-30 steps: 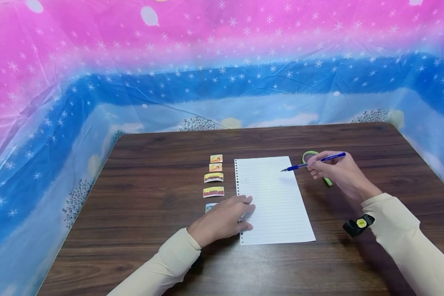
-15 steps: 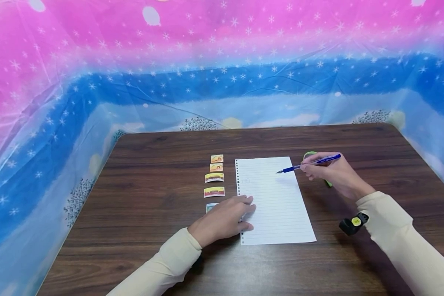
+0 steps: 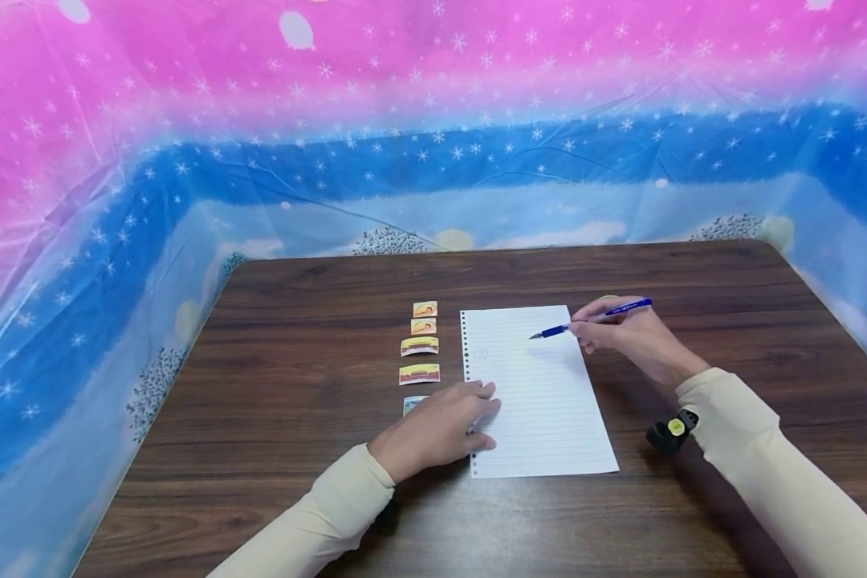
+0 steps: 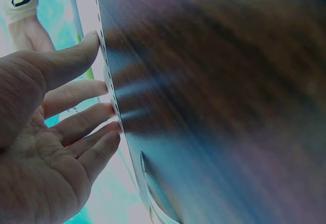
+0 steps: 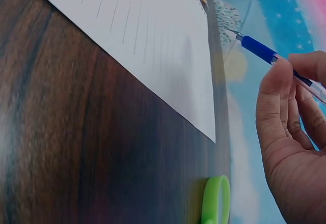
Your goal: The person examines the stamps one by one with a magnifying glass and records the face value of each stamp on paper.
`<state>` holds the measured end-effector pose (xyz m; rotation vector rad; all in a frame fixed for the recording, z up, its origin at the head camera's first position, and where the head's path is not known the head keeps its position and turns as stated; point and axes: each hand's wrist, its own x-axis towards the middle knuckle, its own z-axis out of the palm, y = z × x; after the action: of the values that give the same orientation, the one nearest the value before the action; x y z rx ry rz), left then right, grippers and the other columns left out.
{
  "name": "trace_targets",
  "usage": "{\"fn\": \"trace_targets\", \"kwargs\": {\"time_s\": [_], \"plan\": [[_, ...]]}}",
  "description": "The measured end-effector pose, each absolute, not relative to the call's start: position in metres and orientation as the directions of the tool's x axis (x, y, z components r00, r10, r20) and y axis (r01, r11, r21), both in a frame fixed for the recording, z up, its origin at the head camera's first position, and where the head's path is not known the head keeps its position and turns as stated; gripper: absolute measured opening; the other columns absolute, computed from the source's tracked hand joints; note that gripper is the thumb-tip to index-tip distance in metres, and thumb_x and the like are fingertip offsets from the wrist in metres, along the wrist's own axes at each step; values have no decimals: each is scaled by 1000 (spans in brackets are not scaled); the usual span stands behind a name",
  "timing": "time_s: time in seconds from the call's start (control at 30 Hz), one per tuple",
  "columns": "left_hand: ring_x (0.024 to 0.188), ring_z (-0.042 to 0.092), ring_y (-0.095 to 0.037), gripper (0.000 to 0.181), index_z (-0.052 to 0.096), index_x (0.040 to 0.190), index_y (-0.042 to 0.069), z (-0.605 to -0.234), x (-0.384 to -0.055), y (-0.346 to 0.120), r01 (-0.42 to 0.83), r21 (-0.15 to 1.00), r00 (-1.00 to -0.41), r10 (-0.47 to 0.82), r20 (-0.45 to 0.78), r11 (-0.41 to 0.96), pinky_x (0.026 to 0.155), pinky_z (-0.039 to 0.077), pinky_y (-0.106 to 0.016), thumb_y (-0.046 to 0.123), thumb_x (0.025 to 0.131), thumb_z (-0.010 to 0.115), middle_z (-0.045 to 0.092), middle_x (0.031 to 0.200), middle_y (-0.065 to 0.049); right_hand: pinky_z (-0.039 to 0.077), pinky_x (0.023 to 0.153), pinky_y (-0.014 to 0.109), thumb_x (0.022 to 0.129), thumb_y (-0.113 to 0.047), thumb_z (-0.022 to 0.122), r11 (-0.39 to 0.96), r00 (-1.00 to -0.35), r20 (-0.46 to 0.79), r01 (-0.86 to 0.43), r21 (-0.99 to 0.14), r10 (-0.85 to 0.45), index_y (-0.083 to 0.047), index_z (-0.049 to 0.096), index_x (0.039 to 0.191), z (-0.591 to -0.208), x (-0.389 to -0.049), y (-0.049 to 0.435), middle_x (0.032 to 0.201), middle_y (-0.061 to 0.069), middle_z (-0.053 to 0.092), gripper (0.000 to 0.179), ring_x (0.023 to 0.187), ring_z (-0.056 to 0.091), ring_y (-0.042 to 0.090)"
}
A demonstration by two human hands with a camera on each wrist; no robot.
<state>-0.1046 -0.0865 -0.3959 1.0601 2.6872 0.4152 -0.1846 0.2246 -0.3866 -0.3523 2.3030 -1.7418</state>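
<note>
Pen [image 3: 555, 330] of slim blue-and-clear plastic, seen in the head view above the upper half of the lined sheet [image 3: 549, 401]; pinched between thumb and fingers of the right hand [image 3: 639, 341], pointing just below nine o'clock. Thin white paper, ruled, punched with small round holes down the left edge, flat on the dark, wood-grained table [image 3: 282, 361]. Over that punched edge, at nine o'clock, the left hand [image 3: 437, 425], fingers loose and extended, gripping nothing. Farther out, from nine to ten o'clock, a column of small rectangular printed slips [image 3: 420, 375], some slightly bowed, the lowest partly covered. At twelve o'clock, creased snowflake cloth [image 3: 405, 172].

In the left wrist view, fingertips at the punched edge, toward two o'clock; at eleven, a pale sleeve [image 4: 24, 12].

In the right wrist view, pen toward ten o'clock, held by thumb and fingers against the cloth; at five, a smooth green loop [image 5: 208, 203].
</note>
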Motion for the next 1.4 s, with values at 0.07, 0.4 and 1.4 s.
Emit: {"fn": "trace_targets", "kwargs": {"time_s": [0.07, 0.4, 1.4], "plan": [[141, 45, -25, 50, 63, 137, 5, -396, -105, -87, 630, 340, -713, 693, -102, 698, 115, 37, -35, 30, 95, 73, 50, 150, -14, 60, 80, 38, 94, -20, 75, 251, -941, -36, -53, -966, -336, 5, 67, 112, -389, -186, 222, 105, 30, 69, 33, 88, 71, 29], [141, 46, -25, 50, 64, 136, 6, -395, -104, -86, 629, 329, -717, 689, -103, 704, 115, 37, -35, 30, 95, 74, 51, 149, -14, 61, 79, 37, 93, -18, 76, 272, -934, -32, -71, -960, -357, 5, 71, 113, -396, -191, 210, 106, 32, 69, 31, 84, 71, 32], [139, 47, -26, 47, 65, 134, 7, -395, -106, -85, 647, 305, -706, 700, -106, 699, 114, 38, -35, 31, 95, 74, 53, 148, -14, 59, 81, 39, 91, -26, 78, 292, -934, -112, 9, -956, -339, -2, 69, 114, -416, -196, 169, 101, 20, 72, 34, 89, 72, 28]]}}
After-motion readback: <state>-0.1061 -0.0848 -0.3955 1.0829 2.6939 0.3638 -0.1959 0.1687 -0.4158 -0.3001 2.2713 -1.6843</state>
